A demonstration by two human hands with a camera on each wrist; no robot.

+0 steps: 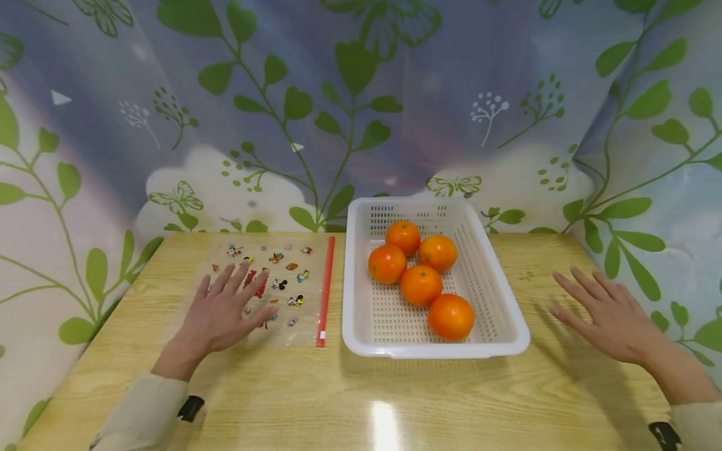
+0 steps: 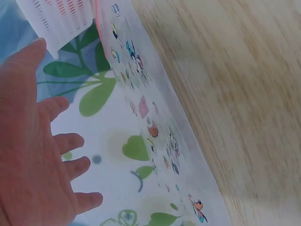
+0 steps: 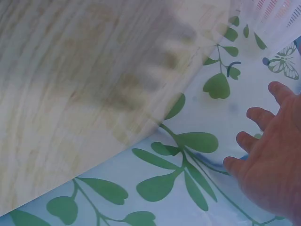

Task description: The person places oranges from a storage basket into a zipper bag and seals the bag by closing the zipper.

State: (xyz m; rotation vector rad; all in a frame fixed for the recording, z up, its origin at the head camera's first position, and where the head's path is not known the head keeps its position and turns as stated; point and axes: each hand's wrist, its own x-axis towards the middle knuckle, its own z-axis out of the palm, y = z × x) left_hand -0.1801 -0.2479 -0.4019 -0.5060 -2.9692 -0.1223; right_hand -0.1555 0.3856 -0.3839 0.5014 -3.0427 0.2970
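My left hand (image 1: 222,313) hovers over a clear zip bag (image 1: 304,332) printed with small cartoon figures, fingers spread and nothing held. The bag lies flat on the table, its red zip strip (image 1: 325,291) along the right side. To the right of it stands a white plastic basket (image 1: 434,349) with slotted walls. Several oranges (image 1: 421,285) lie inside, mostly toward its left and front. My right hand (image 1: 615,316) is held above the table on the basket's right, its fingers spread as well. In the right wrist view, this hand (image 3: 273,160) casts a shadow on the wood.
A light wooden table (image 1: 282,394) carries the bag and basket. Behind and along both sides hangs a curtain (image 1: 271,125) with green leaves and butterflies. Dark bands (image 1: 190,408) sit at the wrists beside pale sleeves.
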